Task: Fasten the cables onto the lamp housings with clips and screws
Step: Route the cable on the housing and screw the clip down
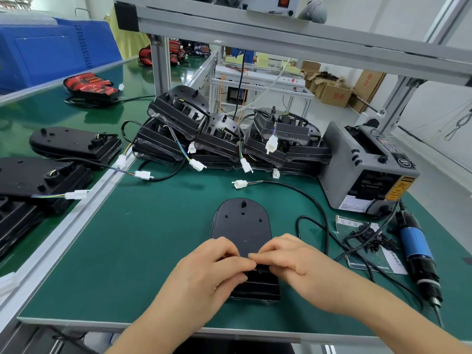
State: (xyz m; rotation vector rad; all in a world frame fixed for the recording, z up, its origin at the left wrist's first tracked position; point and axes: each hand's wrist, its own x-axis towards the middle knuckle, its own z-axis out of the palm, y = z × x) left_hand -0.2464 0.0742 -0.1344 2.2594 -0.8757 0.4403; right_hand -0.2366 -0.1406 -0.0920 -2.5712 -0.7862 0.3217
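Lamp housing point(241, 223) lies back-up on the green mat point(143, 251), its near end under both hands. Left hand point(217, 267) and right hand point(288, 259) meet fingertip to fingertip, fingers curled, pinching a small black piece point(261, 270) against the housing; clip or cable, cannot tell. Cable point(324, 215) loops beyond the right hand to a white connector point(240, 184). Right of that hand: loose screws point(370, 238), electric screwdriver point(419, 254). Beyond both hands: stacked housings point(224, 139).
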